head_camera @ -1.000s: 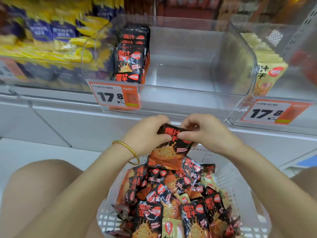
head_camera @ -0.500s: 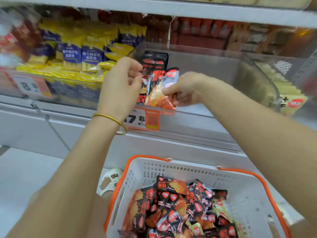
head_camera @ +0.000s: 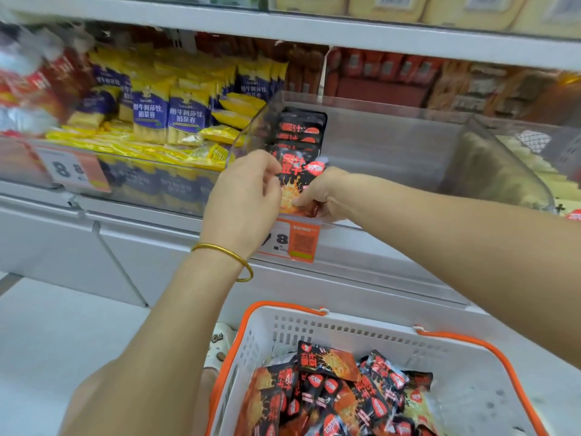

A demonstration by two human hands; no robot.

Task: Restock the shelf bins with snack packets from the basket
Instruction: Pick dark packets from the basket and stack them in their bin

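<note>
Snack packet (head_camera: 295, 184) over bin (head_camera: 393, 146), grey shelf (head_camera: 151, 237)

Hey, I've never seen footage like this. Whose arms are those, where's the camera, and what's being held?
No machine here: these are a person's two bare arms, filmed by one wide-angle camera worn on their head, looking forward and down. The right hand pinches a black-and-red snack packet by its lower edge, at the front of a clear shelf bin where a stack of matching packets stands at the left. The left hand, a gold bangle on its wrist, curls beside the packet's top; whether it holds it is unclear. Below sits a white basket with orange handles, holding more packets. The bin to the left holds yellow and blue packets.
</note>
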